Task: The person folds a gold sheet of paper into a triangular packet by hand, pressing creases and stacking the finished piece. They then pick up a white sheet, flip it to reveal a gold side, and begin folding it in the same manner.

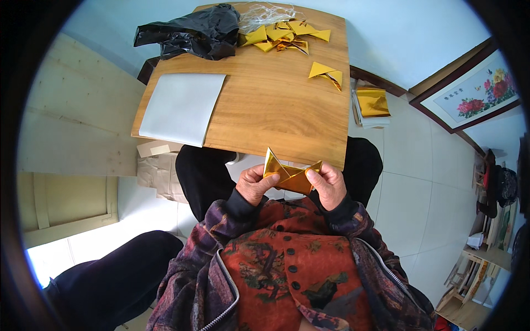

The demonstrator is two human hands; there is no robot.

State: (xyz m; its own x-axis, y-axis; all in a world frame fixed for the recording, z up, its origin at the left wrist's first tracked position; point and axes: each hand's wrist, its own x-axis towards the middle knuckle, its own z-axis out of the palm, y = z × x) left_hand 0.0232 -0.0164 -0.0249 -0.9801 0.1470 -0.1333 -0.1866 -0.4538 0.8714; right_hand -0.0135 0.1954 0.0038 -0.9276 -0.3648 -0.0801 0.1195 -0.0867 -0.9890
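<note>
Between my two hands, over my lap at the table's front edge, is a folded piece of shiny gold paper (294, 181) with two pointed corners standing up. My left hand (256, 183) pinches its left end, thumb on the near face. Its right end is gripped by my right hand (328, 185), thumb also on the near face. The fingers behind the paper are partly hidden. On the wooden table (270, 105), a similar folded gold piece (327, 74) lies near the right edge, and a pile of folded gold pieces (280, 36) lies at the back.
A black plastic bag (193, 33) and clear crinkled plastic (265, 15) lie at the table's back. A grey-white sheet (183, 109) covers its left side. On the floor to the right sits a stack topped with gold paper (374, 103), near a framed flower picture (475, 94).
</note>
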